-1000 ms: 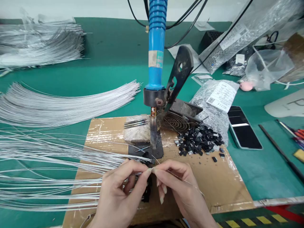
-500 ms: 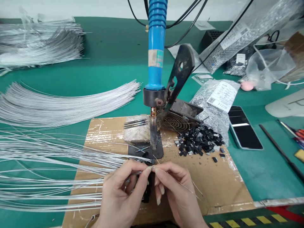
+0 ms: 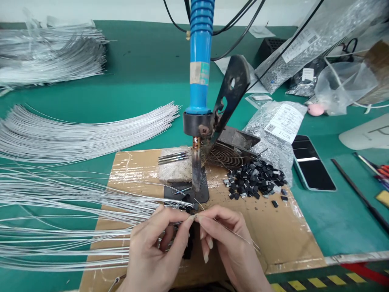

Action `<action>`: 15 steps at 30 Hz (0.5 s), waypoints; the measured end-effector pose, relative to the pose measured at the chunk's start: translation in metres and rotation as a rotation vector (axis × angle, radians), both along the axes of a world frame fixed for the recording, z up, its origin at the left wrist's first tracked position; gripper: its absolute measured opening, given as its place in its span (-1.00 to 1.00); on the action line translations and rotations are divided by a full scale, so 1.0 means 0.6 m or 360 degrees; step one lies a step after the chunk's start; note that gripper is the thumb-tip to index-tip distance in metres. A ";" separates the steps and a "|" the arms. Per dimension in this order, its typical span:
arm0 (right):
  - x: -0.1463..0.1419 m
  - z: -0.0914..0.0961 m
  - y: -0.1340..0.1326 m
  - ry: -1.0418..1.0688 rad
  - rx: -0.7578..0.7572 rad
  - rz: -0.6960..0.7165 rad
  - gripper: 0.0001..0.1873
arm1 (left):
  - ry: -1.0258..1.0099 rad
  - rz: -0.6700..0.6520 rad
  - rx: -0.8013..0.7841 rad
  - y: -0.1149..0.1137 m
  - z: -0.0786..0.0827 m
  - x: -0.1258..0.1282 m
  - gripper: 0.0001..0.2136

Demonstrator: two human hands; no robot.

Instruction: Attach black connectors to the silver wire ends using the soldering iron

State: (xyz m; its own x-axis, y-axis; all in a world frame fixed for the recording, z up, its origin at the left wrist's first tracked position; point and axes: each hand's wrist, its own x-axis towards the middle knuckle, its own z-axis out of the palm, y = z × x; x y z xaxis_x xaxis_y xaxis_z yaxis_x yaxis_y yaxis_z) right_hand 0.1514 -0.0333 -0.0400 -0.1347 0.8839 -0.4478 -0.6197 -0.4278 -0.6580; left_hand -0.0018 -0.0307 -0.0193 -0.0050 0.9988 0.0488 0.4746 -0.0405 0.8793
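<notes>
My left hand (image 3: 161, 247) and my right hand (image 3: 232, 239) meet tip to tip below the soldering iron (image 3: 200, 52), each with thumb and forefinger pinched. A thin wire (image 3: 255, 245) runs from the pinch across my right hand, with loose ends beyond it. Another fine end rises just above the fingertips. Whatever joins at the pinch is too small and covered to make out. Silvery-white cables (image 3: 121, 198) reach from the left toward my left hand. Some end at small black pieces by the fingers, partly hidden by my hands.
The iron sits point-down in a black metal stand (image 3: 232, 85) over cardboard (image 3: 285, 239). Small black pieces (image 3: 255, 178) lie heaped at right, near a phone (image 3: 314, 164) and plastic bags (image 3: 273, 121). Bundled cables (image 3: 91, 134) lie at left. Metal rods (image 3: 173, 157) rest on a pale block.
The fingertips stay pinched together at nearly the same spot. My right hand has shifted slightly right, and the wire ends beyond it have drawn closer together.
</notes>
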 end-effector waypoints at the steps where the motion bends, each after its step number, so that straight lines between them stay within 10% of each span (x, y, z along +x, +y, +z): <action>1: -0.002 0.000 -0.001 0.0016 -0.0006 -0.0011 -0.76 | 0.0004 0.0008 0.0005 -0.001 -0.001 0.000 -0.86; 15: -0.030 0.015 -0.011 0.0026 -0.0180 -0.0249 -0.76 | -0.0087 0.0175 -0.0092 -0.011 -0.015 0.008 -0.90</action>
